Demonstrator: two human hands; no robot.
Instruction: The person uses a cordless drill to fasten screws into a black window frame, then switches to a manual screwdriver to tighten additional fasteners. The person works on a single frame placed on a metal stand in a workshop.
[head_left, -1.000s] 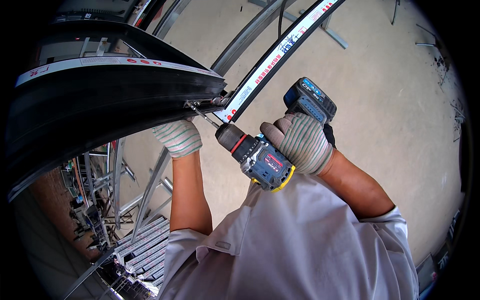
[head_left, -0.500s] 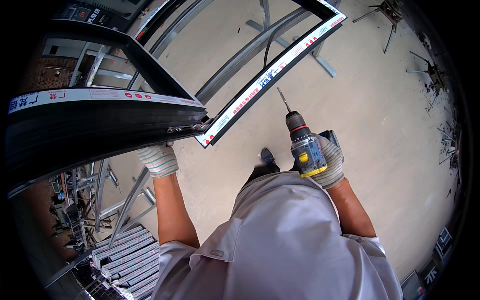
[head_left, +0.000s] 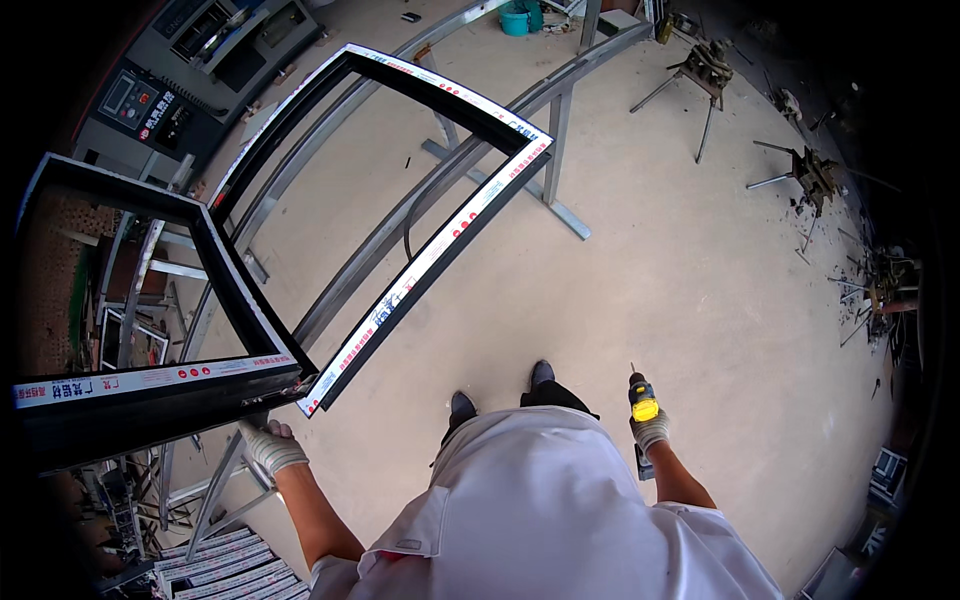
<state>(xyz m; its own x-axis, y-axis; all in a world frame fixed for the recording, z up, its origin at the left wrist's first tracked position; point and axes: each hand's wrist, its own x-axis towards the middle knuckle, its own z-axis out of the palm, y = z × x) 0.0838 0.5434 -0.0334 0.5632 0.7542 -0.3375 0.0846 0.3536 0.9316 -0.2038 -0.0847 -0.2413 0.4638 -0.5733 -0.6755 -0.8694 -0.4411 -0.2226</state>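
Observation:
My right hand [head_left: 652,430], in a striped knit glove, grips a cordless drill [head_left: 643,400] with a yellow and dark body, low on my right side. Its bit points forward, away from me. My left hand [head_left: 272,447], gloved too, is closed at the underside of a black window sash [head_left: 150,400], close to the hinged corner; part of its fingers is hidden behind the profile. The sash stands swung open from a black window frame [head_left: 400,295] faced with white printed film. Metal hardware [head_left: 290,388] shows at the corner where the two meet.
Curved-looking metal rails [head_left: 355,265] on legs support the frame. A grey machine with a control panel [head_left: 135,100] stands far left. Tripod stands [head_left: 700,75] line the right side. Film-covered profiles [head_left: 225,570] are stacked at lower left. A teal bucket [head_left: 514,18] is at the back.
The drill has moved down and to the right, closer to my body. My view has shifted back, so more of the frame and floor shows. My left hand stays by the sash corner.

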